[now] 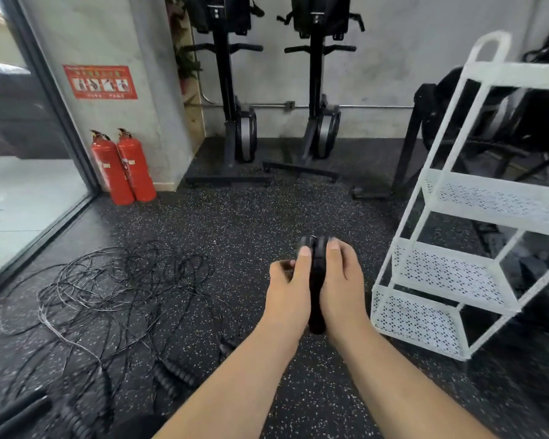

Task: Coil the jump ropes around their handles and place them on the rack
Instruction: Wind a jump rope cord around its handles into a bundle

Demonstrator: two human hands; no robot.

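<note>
A coiled jump rope bundle (317, 280), two black handles side by side, is held upright in front of me between both hands. My left hand (287, 289) grips its left side with the thumb lying along a handle. My right hand (343, 286) grips the right side, thumb on top. A tangle of loose black and silver jump ropes (121, 289) lies on the floor to the left, with ribbed black handles (171, 375) near me. The white three-tier rack (457, 267) stands to the right, its perforated shelves bare.
Two red fire extinguishers (122, 167) stand by the glass wall at left. Two upright black rowing machines (235, 131) lean against the far wall. More dark gym equipment sits behind the rack. The floor is black speckled rubber.
</note>
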